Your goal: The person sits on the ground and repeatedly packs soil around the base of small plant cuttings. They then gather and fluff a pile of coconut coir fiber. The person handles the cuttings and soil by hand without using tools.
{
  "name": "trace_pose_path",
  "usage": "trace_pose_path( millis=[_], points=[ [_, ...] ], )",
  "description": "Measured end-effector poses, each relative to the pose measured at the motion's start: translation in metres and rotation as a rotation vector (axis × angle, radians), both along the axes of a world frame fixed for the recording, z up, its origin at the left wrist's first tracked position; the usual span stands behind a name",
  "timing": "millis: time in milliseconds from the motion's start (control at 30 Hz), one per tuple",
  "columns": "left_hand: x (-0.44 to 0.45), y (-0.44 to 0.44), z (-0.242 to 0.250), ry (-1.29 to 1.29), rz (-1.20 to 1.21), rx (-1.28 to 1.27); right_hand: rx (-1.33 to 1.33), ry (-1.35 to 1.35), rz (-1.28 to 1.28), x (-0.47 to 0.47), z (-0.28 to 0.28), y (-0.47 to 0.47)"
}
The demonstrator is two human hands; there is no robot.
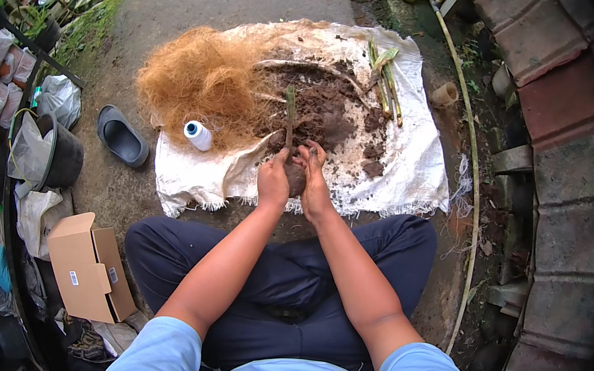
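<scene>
Between my hands stands a green-brown plant cutting [290, 114], its lower end in a dark ball of soil [295, 181]. My left hand [273, 181] grips the left side of the ball, its thumb by the base of the stem. My right hand [317, 184] cups the right side, with soil-stained, curled fingers. Beyond them, loose dark soil [333, 125] is spread over a white woven sack [412, 161]. A heap of brown coconut fibre [203, 83] covers the sack's left part. In front of it lies a spool of white thread [198, 135].
Several cut green stems [386, 82] lie at the sack's far right. To the left are a grey clog [122, 135], a black bucket [62, 154] and a cardboard box [83, 270]. A long pole [475, 136] and stacked roof tiles [573, 222] line the right side.
</scene>
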State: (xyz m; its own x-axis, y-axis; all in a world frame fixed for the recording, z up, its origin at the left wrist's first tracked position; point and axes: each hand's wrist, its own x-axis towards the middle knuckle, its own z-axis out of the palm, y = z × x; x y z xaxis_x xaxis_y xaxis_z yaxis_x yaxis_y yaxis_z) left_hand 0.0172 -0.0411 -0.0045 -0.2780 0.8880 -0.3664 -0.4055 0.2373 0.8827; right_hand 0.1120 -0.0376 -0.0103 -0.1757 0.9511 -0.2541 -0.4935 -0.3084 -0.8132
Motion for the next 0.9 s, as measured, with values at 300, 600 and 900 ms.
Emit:
trace_pose_path(
  millis=[300, 600, 900],
  points=[
    [-0.012, 0.005, -0.007, -0.121, 0.084, 0.035, 0.028, -0.069, 0.054, -0.003, 0.01, -0.001],
    [-0.009, 0.005, -0.013, -0.036, -0.001, 0.026, -0.049, -0.121, 0.004, -0.014, 0.015, 0.001],
    [0.013, 0.0, 0.0, -0.102, -0.021, 0.308, -0.069, -0.022, -0.058, 0.01, 0.015, 0.011]
  ],
)
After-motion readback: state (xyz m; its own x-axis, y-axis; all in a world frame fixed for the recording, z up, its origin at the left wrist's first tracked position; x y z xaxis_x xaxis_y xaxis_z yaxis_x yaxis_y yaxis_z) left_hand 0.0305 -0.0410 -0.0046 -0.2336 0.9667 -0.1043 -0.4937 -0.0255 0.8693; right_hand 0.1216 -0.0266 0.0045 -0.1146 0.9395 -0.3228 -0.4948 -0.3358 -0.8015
